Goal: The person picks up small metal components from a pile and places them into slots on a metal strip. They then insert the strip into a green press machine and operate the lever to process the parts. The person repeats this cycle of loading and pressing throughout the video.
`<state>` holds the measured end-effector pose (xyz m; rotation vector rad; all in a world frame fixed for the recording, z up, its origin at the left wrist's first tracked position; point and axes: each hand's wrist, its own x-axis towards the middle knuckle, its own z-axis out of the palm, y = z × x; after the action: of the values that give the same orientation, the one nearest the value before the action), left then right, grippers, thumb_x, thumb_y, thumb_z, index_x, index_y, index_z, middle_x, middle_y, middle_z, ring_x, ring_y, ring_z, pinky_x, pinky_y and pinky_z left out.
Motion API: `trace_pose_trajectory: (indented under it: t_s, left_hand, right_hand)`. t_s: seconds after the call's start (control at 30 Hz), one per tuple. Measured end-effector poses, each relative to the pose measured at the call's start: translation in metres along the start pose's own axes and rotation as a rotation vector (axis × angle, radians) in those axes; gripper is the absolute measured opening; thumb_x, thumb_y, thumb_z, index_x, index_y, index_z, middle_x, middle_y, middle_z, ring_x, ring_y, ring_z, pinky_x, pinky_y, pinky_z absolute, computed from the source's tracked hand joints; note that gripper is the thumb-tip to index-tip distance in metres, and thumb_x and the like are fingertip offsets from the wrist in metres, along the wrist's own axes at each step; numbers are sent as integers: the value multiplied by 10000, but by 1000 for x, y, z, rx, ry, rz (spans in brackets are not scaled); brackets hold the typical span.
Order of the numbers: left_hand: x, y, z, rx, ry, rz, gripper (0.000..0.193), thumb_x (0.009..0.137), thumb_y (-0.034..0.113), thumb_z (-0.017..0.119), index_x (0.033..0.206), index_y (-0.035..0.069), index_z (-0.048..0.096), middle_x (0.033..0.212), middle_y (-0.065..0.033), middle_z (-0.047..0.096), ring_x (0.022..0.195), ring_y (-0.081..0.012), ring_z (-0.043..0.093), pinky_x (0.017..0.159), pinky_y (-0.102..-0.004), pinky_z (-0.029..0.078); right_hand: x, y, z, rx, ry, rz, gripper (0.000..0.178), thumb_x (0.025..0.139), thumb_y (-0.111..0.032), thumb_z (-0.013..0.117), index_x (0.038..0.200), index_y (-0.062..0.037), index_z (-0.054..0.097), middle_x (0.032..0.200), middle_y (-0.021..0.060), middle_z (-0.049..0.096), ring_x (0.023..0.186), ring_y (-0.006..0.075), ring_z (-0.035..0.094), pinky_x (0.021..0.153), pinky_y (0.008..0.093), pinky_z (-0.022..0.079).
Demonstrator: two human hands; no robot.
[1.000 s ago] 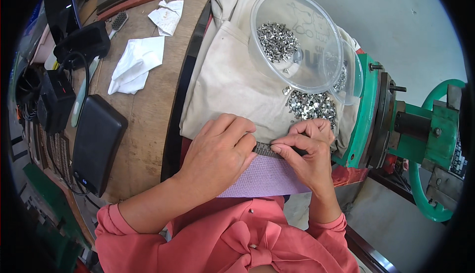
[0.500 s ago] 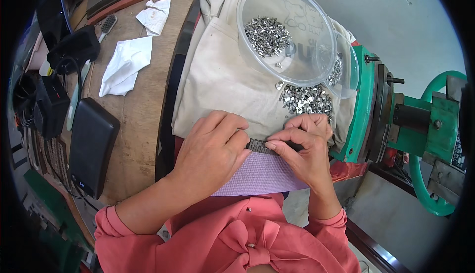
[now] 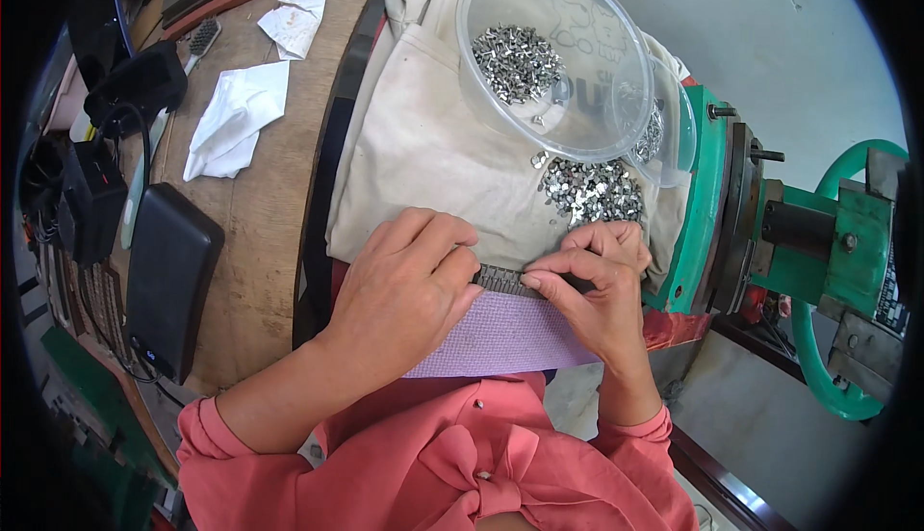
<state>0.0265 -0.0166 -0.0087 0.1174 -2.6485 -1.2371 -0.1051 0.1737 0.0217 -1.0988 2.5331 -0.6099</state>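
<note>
A narrow dark metal strip with a row of small slots or teeth (image 3: 499, 281) spans the gap between my hands, at the far edge of a purple woven mat (image 3: 510, 334). My left hand (image 3: 399, 281) grips its left end between thumb and bent fingers. On the right part, the thumb and forefinger of my right hand (image 3: 592, 276) close on the strip; any small piece between those fingertips is hidden. Just beyond my right hand, a heap of small flat shiny metal pieces (image 3: 592, 192) lies on a beige cloth (image 3: 414, 146).
A clear round plastic tub (image 3: 616, 141) with small metal pieces stands on the cloth, beside another clear container (image 3: 679, 146). Green machinery with a handwheel (image 3: 804, 338) is at right. The wooden table at left bears white tissues (image 3: 236, 122), a brush (image 3: 202, 40) and a black power bank (image 3: 173, 281).
The whole view has shifted slightly. My left hand sits a little further left along the strip, baring more of it; my right hand keeps its pinch.
</note>
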Motion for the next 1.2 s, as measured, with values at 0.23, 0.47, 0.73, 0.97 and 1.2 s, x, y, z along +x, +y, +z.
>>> trace_pose_trajectory:
  t_s: [0.23, 0.47, 0.73, 0.97, 1.2]
  left_hand:
    - [0, 0, 0, 10, 3, -5, 216, 710, 87, 809, 865, 32, 670, 1092, -88, 639, 995, -309, 589, 840, -414, 486]
    - [-1, 0, 0, 4, -7, -16, 215, 709, 83, 809, 864, 33, 668, 1097, -88, 640, 1003, -310, 591, 847, -418, 482]
    - [0, 1, 0, -3, -8, -12, 222, 704, 72, 810, 865, 28, 664, 1100, -102, 640, 1004, -320, 587, 848, -419, 481]
    - [1, 1, 0, 3, -17, -12, 230, 707, 75, 814, 872, 27, 661, 1093, -108, 638, 1004, -325, 585, 856, -424, 480]
    - [1, 1, -1, 9, -26, -21, 224, 721, 79, 815, 877, 29, 663, 1086, -108, 636, 1009, -329, 581, 860, -425, 480]
  right_hand:
    - [-2, 4, -3, -19, -4, 3, 172, 710, -283, 866, 849, -191, 821, 837, -73, 583, 938, 169, 472, 905, 359, 284]
    - [-5, 8, -8, -15, -11, 10, 166, 713, -271, 866, 851, -190, 823, 811, -79, 586, 922, 164, 472, 900, 353, 281]
    - [-4, 9, -7, 9, -13, 10, 166, 722, -281, 865, 859, -197, 825, 810, -80, 582, 923, 162, 470, 900, 363, 272]
    - [-7, 13, -10, 17, -15, 29, 156, 716, -281, 867, 847, -206, 826, 819, -85, 576, 920, 164, 467, 900, 367, 269]
    - [-10, 21, -13, 0, -26, 17, 144, 727, -296, 862, 839, -215, 821, 825, -89, 562, 926, 169, 456, 894, 381, 255]
